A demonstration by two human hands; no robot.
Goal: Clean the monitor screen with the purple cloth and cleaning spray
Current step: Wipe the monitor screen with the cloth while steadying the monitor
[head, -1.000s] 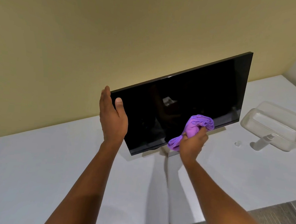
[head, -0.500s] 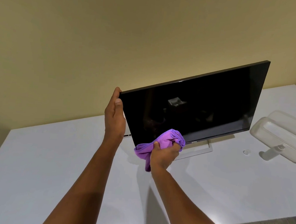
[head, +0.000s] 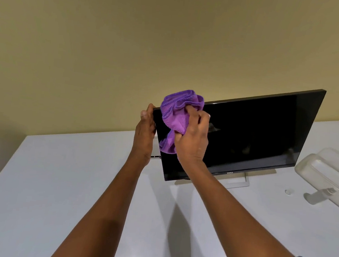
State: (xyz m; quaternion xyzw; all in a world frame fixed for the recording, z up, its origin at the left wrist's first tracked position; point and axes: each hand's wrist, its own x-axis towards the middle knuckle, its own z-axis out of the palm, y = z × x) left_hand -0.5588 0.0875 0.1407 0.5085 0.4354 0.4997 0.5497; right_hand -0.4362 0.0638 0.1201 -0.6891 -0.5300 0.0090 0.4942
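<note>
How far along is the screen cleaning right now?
Midway, by the look of it. The spray bottle lies on the table, cap off, so spraying seems done. The right hand presses the cloth on the screen's upper left corner; the left hand steadies that edge. The right side looks left.

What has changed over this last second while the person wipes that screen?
The right hand carried the purple cloth from the monitor's lower edge, first leftward along it, then up to the top left corner. Nothing was picked up or let go. The left hand stays on the monitor's left edge, and the spray bottle, its small cap and the clear container lie as before.
</note>
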